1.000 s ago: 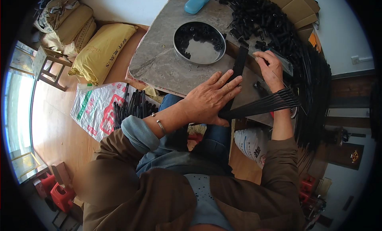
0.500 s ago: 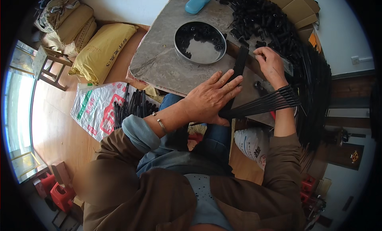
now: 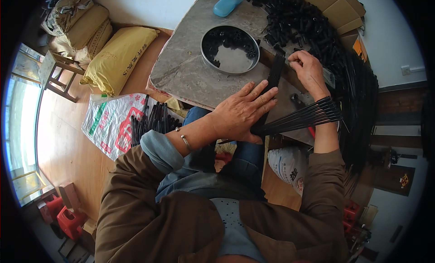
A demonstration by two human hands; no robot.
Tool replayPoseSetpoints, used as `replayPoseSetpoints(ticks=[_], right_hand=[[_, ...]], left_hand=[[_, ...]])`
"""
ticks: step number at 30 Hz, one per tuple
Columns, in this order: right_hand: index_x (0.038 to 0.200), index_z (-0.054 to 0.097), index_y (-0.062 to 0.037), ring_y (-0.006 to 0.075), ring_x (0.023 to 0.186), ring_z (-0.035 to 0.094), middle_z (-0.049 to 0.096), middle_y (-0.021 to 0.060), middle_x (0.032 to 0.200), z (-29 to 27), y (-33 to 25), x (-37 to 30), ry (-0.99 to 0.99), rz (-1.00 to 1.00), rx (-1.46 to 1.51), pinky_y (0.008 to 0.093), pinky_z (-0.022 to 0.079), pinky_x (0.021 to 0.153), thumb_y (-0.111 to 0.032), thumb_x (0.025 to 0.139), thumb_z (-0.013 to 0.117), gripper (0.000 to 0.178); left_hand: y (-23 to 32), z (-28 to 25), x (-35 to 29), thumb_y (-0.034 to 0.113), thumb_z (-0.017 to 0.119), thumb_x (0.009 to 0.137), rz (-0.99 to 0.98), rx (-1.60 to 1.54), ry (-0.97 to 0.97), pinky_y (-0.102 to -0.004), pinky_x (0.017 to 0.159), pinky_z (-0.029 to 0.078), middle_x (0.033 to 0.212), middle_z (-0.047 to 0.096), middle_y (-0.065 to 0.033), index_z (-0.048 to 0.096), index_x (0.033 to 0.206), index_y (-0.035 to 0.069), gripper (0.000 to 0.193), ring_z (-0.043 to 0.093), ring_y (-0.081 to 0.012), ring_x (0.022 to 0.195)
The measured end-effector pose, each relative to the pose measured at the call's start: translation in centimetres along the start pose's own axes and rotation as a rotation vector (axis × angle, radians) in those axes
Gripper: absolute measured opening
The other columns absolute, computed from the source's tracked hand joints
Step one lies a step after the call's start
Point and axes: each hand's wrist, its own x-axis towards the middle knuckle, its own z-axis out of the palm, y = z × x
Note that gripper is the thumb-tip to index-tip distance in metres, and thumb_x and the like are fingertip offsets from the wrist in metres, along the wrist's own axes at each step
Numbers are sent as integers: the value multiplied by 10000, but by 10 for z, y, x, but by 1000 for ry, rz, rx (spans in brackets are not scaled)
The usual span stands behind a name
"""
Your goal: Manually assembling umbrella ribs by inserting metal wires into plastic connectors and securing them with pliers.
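In the head view, laid palm down with fingers long, straight and slightly parted, not clenched: the left hand (image 3: 247,104), across a narrow row of thin black rods (image 3: 275,68). Stretching out from beneath those fingers over the grey stone-patterned tabletop (image 3: 174,66), just right of the round metal pan (image 3: 233,60) with small black parts inside. Off to the right from beside the left thumb, a splayed fan of black rods (image 3: 303,119), overlapping the right wrist in view; cannot tell whether touching it, or whether joined to the row under the palm.

Poised near the row's far end: the right hand (image 3: 310,72), fingers bent, thumb and fingertips drawn close; cannot tell whether gripping a thin rod or nothing.

For good handling, probably best to spread the left palm's weight evenly, without letting rods roll or cross. Line up the far ends. Use light fingertips, one rod at a time. Lift the right forearm clear of the fan. Avoid brushing the pile of black tubes (image 3: 297,25) beyond.
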Motion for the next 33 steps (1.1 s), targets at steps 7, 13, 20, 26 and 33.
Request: replayPoseSetpoints(ticks=[7,13,20,26,33], right_hand=[[958,668,-50,266,793,649,669,97,864,2,4,2,-27,-37,88,339,494,734,-68,811,617,157],[1074,624,-30,166,759,639,662,70,794,9,7,5,-23,113,476,277,491,742,-30,840,566,241],[1142,593,-42,166,806,641,667,66,844,15,12,10,8,12,432,293,494,774,-42,854,566,290],[1060,642,-67,243,864,627,663,74,924,2,17,-5,59,-27,98,342,474,800,-86,848,598,217],[900,660,-93,213,896,592,643,26,883,-3,29,-6,25,-174,-113,363,397,787,-86,798,633,106]], left_hand=[[1,-1,1,587,734,634,7,22,-14,-458,1147,185,1520,241,-153,395,1388,19,1003,182,-338,1421],[0,-1,1,587,734,634,5,12,-2,-457,1146,187,1520,242,-155,394,1388,19,1004,186,-340,1420],[1,0,2,585,725,648,4,22,17,-461,1139,178,1505,272,-172,416,1384,33,970,210,-338,1411],[1,0,1,595,729,639,-5,4,23,-467,1142,166,1505,255,-190,418,1382,43,977,200,-339,1415],[2,-1,2,555,761,620,-19,-19,12,-473,1144,176,1519,228,-182,386,1392,42,1000,183,-338,1423]])
